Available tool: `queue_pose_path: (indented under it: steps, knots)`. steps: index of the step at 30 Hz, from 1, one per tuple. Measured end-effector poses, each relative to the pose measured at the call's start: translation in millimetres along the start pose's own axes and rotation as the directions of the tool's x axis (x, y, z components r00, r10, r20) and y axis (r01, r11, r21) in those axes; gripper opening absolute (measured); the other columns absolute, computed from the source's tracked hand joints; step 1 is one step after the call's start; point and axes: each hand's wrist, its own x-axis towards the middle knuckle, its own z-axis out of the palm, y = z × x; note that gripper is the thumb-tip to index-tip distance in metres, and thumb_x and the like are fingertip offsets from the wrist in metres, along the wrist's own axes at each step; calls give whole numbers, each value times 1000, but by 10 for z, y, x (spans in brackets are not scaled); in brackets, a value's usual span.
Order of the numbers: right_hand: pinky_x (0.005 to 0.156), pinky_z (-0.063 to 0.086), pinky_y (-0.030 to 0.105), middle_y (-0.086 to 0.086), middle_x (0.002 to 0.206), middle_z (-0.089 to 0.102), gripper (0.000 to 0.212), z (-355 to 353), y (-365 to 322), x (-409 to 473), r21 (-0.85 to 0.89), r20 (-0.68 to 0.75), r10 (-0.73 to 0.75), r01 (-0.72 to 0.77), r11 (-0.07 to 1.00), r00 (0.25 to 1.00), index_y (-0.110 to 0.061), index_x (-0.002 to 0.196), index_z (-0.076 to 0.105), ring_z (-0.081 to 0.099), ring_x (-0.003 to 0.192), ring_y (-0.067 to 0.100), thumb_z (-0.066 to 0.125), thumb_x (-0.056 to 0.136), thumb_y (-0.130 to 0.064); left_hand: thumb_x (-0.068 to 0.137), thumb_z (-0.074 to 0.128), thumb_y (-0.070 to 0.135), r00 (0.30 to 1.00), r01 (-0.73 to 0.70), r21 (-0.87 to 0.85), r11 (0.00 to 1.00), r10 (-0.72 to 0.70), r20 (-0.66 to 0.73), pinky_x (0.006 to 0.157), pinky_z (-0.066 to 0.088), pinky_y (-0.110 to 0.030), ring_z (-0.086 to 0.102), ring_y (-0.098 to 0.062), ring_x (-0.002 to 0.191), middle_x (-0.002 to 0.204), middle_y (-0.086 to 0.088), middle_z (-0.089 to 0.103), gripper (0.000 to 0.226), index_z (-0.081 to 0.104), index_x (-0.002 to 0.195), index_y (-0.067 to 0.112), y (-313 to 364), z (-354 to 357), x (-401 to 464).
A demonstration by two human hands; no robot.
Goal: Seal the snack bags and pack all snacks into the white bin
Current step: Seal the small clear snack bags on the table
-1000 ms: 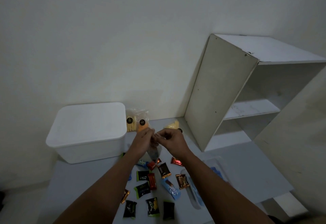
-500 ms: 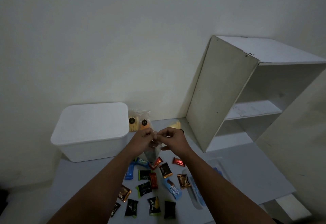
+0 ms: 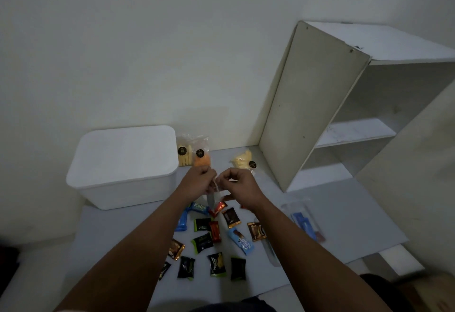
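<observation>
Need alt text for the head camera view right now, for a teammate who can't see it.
Both hands, left hand and right hand, pinch the top of a small clear bag above a table strewn with wrapped snacks. A lidded white bin sits at back left, three sticker-labelled snack bags by the wall, and a white shelf unit at right.

Since the earlier pictures the left hand (image 3: 197,181) and the right hand (image 3: 240,183), which were touching at the top of the clear snack bag (image 3: 213,195), have come a little apart, each still pinching its side
</observation>
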Motion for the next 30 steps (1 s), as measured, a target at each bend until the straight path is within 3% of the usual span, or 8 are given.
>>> queue_pose_path:
  steps: [4,8,11,16,20,25,27,30]
  knots:
    - [63,58,30,9,84,70,11,9,139,27,-72,1,-11,11,997,1000,-10,84,71,70,77,20,66,93,-8,91,45,22,998,18,33,999,-16,-58,74,57,-46,59,-23,60,59,-8,54,30,46,62,15,-4,59,127]
    - [67,60,49,3,84,68,8,-114,279,131,-66,-43,32,-35,997,999,-11,88,73,69,76,21,66,92,-12,96,42,17,990,97,5,995,-96,-103,71,56,-42,62,-29,63,60,-13,60,35,49,62,10,-38,161,318]
    - [72,62,40,-5,96,73,19,-193,390,209,-147,-21,33,-35,989,999,-25,101,75,72,81,16,76,83,-31,96,42,15,968,202,-180,963,-224,-114,75,60,-48,67,-35,69,77,-29,65,29,58,76,1,-28,250,530]
    - [77,58,29,-7,88,76,12,-414,613,566,-196,-151,5,-35,980,988,-20,95,79,71,83,8,69,94,-26,97,46,23,937,287,-472,834,-348,-46,75,62,-41,68,-25,75,82,-16,68,28,63,87,2,36,341,947]
    - [88,55,28,-1,90,76,9,-699,556,1171,-35,-183,67,-75,997,981,-10,94,76,71,91,12,68,94,-12,102,44,24,936,31,-145,989,-80,-344,77,50,-32,62,-23,88,99,-6,64,20,61,109,14,-98,309,1364]
    - [72,52,15,16,97,73,10,-970,514,2039,82,-119,147,-137,987,982,0,98,69,71,83,6,59,98,-1,96,63,14,990,29,149,988,-8,-144,83,53,-36,67,-19,92,102,-4,71,9,68,103,14,-457,310,2068]
    - [77,55,24,19,102,74,15,-1002,593,2390,77,-77,162,-156,985,984,-11,92,70,70,91,16,59,98,-4,97,62,20,981,31,270,962,23,-193,69,44,-22,62,-9,80,91,1,69,9,70,95,18,-553,356,2288]
    - [97,53,43,8,97,72,23,-988,830,2830,40,-26,189,-188,981,982,-21,85,70,66,96,21,58,97,-7,96,58,26,932,129,261,957,-27,-362,61,37,-24,57,-11,73,81,3,63,17,70,86,20,-633,405,2569]
